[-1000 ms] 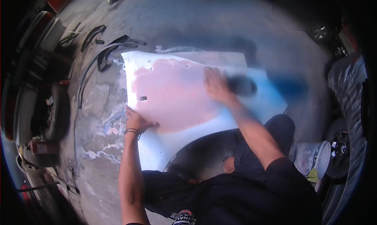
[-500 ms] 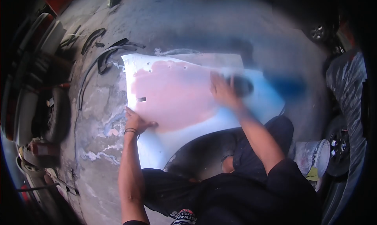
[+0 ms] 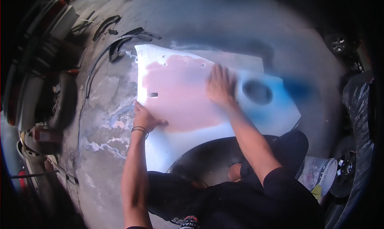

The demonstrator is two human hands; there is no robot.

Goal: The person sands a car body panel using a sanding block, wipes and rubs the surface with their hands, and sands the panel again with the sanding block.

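A white car body panel (image 3: 192, 135) with a large pinkish patch lies in front of me. It has small holes, a rectangular slot at the left and a dark round spot at the right. My left hand (image 3: 146, 118) rests on its left edge, thumb spread onto the surface and index finger along the edge; the other fingers are partly hidden. My right hand (image 3: 219, 85) lies palm down near the upper middle, fingers stretched out and slightly blurred. Whether anything is under that palm cannot be seen.
Dark curved trim strips (image 3: 113, 43) lie on the floor at upper left. A tire (image 3: 66, 100) and car parts stand at the left. To the lower right are a whitish bucket (image 3: 320, 174) with a yellow-green piece, a wheel (image 3: 345, 167) and a wrinkled grey cover (image 3: 358, 117).
The view has shifted, so the panel appears farther right. My right hand has moved left across the panel, away from the dark round spot. My left hand stays at the left edge.
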